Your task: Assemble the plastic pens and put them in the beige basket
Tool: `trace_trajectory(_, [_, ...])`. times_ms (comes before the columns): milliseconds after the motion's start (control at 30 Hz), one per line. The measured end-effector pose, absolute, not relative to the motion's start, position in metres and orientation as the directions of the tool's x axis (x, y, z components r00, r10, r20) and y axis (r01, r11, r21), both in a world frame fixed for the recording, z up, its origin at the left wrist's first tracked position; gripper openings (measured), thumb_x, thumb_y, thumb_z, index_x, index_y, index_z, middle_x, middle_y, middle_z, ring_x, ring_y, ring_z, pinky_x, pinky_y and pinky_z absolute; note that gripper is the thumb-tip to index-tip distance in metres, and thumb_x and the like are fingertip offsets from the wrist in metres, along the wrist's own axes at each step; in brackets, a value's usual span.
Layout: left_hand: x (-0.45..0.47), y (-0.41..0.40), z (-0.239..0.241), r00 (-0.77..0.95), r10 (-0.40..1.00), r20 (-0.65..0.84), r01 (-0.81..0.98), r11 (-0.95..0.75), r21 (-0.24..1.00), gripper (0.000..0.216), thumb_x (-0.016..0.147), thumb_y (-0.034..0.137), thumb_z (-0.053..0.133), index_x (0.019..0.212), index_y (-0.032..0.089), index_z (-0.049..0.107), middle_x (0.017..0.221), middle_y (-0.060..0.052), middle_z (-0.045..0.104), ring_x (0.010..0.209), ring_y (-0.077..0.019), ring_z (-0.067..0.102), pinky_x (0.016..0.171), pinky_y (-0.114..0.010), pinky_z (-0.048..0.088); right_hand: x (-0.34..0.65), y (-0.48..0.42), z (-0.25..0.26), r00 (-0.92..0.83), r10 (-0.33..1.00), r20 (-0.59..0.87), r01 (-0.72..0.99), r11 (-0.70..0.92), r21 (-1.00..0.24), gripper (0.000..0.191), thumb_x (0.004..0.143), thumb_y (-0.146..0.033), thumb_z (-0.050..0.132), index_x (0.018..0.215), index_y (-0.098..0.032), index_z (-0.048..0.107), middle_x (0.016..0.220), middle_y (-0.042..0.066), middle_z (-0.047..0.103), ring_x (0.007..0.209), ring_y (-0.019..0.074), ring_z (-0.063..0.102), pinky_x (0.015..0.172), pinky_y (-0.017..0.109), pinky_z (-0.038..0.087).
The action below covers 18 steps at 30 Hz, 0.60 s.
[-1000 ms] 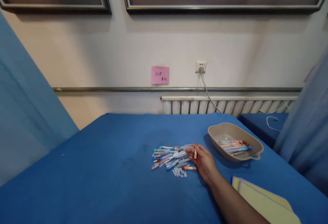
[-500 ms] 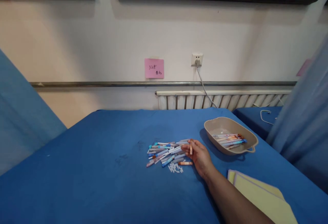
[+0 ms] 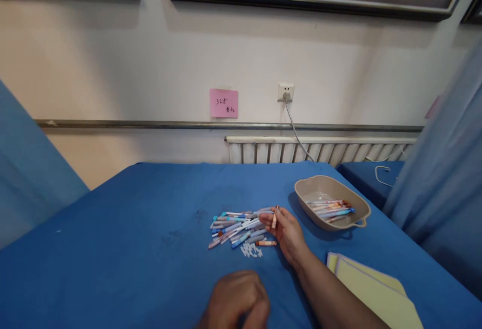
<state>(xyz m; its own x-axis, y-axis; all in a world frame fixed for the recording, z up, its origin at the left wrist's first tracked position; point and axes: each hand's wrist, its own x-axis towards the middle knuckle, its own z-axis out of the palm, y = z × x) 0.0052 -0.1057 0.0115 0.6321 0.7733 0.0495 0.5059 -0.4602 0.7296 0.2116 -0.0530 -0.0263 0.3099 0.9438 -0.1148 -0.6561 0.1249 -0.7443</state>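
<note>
My right hand (image 3: 288,236) pinches a short orange-brown pen part (image 3: 275,217), held upright between thumb and fingers at the right side of a pile of pens and pen parts (image 3: 237,226). The pile mixes blue, white, grey and reddish pieces. Below that hand lies a similar orange pen part (image 3: 266,243). Beside it, small white pieces (image 3: 251,250) are scattered on the blue cover. My left hand (image 3: 239,299) hovers at the bottom edge with its fingers curled in; whatever it may hold is hidden.
A beige basin (image 3: 316,186) holding several pens stands right of the pile. Folded yellow cloths (image 3: 372,289) lie at the lower right. The blue-covered surface (image 3: 124,248) reaches back toward a white radiator (image 3: 259,150). Blue curtains (image 3: 444,153) hang at both sides.
My left hand has come into view at the bottom. My right hand keeps hold of the pen part beside the pile, and the view has shifted slightly.
</note>
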Motion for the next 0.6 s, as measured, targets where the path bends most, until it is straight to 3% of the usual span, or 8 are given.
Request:
trace_trajectory(100, [0.020, -0.078, 0.006, 0.685, 0.718, 0.119, 0.446, -0.543, 0.711, 0.043, 0.087, 0.043, 0.042, 0.049, 0.022, 0.042, 0.049, 0.002, 0.042, 0.049, -0.0134, 0.040, 0.052, -0.029, 0.033, 0.212, -0.054, -0.027, 0.281, 0.954, -0.107, -0.653, 0.109, -0.750, 0.031, 0.067, -0.042, 0.074, 0.084, -0.019, 0.061, 0.083, 0.005, 0.071, 0.080, 0.0181, 0.066, 0.062, 0.023, 0.047])
trace_trajectory(200, [0.029, -0.058, 0.002, 0.652, 0.750, 0.114, 0.420, -0.482, 0.769, 0.043, 0.086, 0.043, 0.041, 0.051, 0.020, 0.035, 0.050, 0.004, 0.036, 0.049, -0.0111, 0.034, 0.049, -0.024, 0.028, 0.211, -0.057, -0.023, 0.290, 0.953, -0.088, -0.629, 0.120, -0.768, 0.027, 0.069, -0.039, 0.073, 0.083, -0.018, 0.065, 0.083, 0.002, 0.069, 0.074, 0.0130, 0.062, 0.062, 0.021, 0.046])
trace_trajectory(333, [0.033, -0.048, -0.003, 0.620, 0.781, 0.075, 0.397, -0.395, 0.828, 0.036, 0.084, 0.043, 0.045, 0.058, 0.018, 0.045, 0.055, 0.004, 0.042, 0.054, -0.0109, 0.038, 0.051, -0.022, 0.031, 0.205, -0.063, -0.017, 0.251, 0.964, -0.089, -0.602, 0.084, -0.794, 0.027, 0.071, -0.039, 0.072, 0.087, -0.019, 0.067, 0.066, -0.003, 0.061, 0.058, 0.0105, 0.054, 0.057, 0.022, 0.046])
trace_trajectory(433, [0.032, -0.049, -0.005, 0.630, 0.776, 0.024, 0.370, -0.327, 0.870, 0.025, 0.083, 0.041, 0.049, 0.075, 0.018, 0.055, 0.057, 0.005, 0.043, 0.052, -0.0103, 0.038, 0.050, -0.020, 0.030, 0.196, -0.067, -0.018, 0.201, 0.977, -0.076, -0.588, 0.059, -0.806, 0.027, 0.071, -0.041, 0.071, 0.086, -0.018, 0.066, 0.062, -0.003, 0.057, 0.054, 0.0097, 0.050, 0.052, 0.021, 0.043])
trace_trajectory(533, [0.031, -0.050, -0.006, 0.632, 0.775, -0.005, 0.344, -0.275, 0.898, 0.023, 0.081, 0.038, 0.054, 0.092, 0.018, 0.056, 0.057, 0.007, 0.042, 0.050, -0.0090, 0.037, 0.049, -0.019, 0.029, 0.187, -0.069, -0.023, 0.168, 0.986, -0.005, -0.532, 0.087, -0.843, 0.023, 0.075, -0.039, 0.069, 0.082, -0.017, 0.065, 0.061, -0.003, 0.056, 0.054, 0.0090, 0.050, 0.054, 0.021, 0.041])
trace_trajectory(600, [0.031, -0.049, -0.008, 0.634, 0.774, -0.015, 0.324, -0.248, 0.913, 0.023, 0.081, 0.038, 0.055, 0.092, 0.018, 0.056, 0.056, 0.008, 0.041, 0.049, -0.0084, 0.035, 0.048, -0.019, 0.027, 0.183, -0.070, -0.027, 0.131, 0.991, 0.035, -0.493, 0.096, -0.865, 0.021, 0.078, -0.037, 0.067, 0.081, -0.017, 0.063, 0.063, -0.002, 0.057, 0.056, 0.0095, 0.051, 0.057, 0.022, 0.041])
